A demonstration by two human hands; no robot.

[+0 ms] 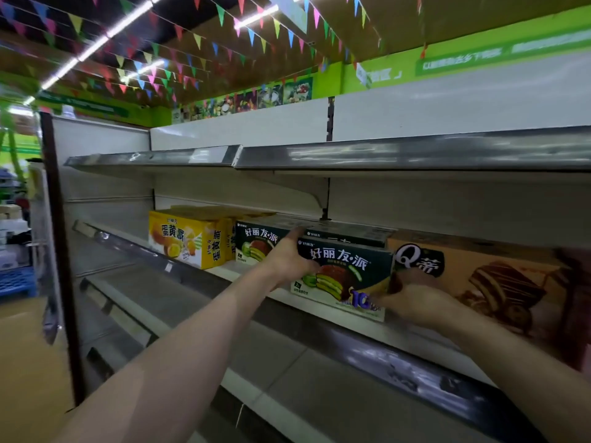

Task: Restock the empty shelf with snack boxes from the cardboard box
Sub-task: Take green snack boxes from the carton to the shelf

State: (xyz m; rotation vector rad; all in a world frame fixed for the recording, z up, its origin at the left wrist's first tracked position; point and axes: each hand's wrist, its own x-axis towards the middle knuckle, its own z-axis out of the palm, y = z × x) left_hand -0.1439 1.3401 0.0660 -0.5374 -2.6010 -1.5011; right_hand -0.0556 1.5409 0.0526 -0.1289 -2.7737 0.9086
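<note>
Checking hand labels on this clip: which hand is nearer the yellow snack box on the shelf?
Left. The left hand grips the dark green snack box to the right of the yellow snack box; the right hand holds that green box's lower right corner, farther right.

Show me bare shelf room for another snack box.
Free: shelf strip between end panel and yellow boxes; lower shelf beneath. Crowded: from there to the orange box, where left hand and right hand grip the green box.
</note>
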